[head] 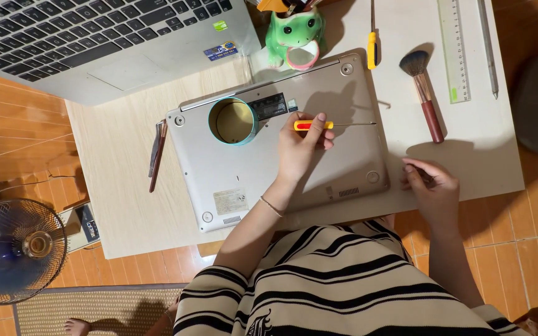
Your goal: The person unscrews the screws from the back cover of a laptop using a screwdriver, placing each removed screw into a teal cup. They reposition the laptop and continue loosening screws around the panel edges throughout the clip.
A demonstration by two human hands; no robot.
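A silver laptop (244,177) lies upside down on the pale low table (119,186). My left hand (299,152) rests on its base and is closed on a small screwdriver (312,125) with a red and yellow handle. The thin shaft points right, toward the laptop's right edge. My right hand (432,190) sits at the table's near right edge with the fingers curled. Something dark shows between them, too small to identify. A teal round tin (233,121), open at the top, stands on the laptop base left of my left hand.
Behind are an open laptop (94,37), a green frog-shaped holder (294,34), a yellow-handled screwdriver (372,46), a brush (423,93), a ruler (454,50) and a grey rod (488,50). Tweezers (156,152) lie left of the silver laptop. A fan (14,246) stands on the floor.
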